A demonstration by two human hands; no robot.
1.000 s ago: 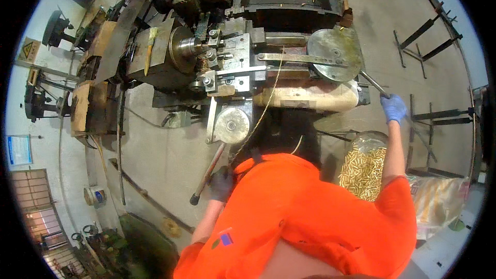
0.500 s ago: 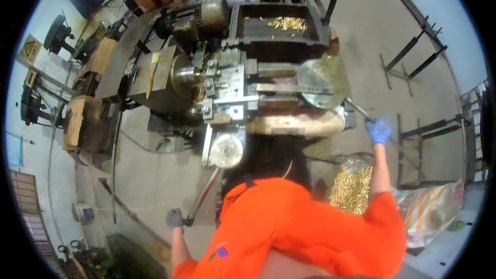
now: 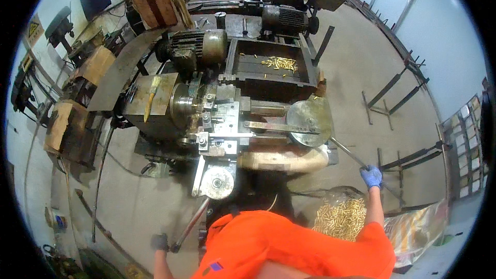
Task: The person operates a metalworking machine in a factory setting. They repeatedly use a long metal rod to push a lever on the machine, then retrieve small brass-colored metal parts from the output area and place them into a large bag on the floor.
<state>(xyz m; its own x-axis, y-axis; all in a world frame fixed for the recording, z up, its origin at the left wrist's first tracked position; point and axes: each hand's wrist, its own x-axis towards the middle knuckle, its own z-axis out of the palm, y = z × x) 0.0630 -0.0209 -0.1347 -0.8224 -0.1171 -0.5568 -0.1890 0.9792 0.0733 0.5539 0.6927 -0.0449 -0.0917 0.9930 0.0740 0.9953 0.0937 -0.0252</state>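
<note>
Blue-gloved right hand [image 3: 371,176] — curled round lever [image 3: 349,152] | left hand [image 3: 159,242] — beside handle [image 3: 191,225], grip unclear

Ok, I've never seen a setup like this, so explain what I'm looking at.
Every picture comes from a wide fisheye camera on the worker's head, looking down, so straight edges bend near the rim. There is no robot: the hands belong to the person in the orange top. Ahead stands a metal machine, apparently a kind of lathe. The blue-gloved right hand grips a long metal lever. The dark-gloved left hand is by the end of a reddish lever; I can't tell if it touches. A paintbrush lies on the metal box at left. Small brass-coloured pieces lie in the dark tray behind.
</note>
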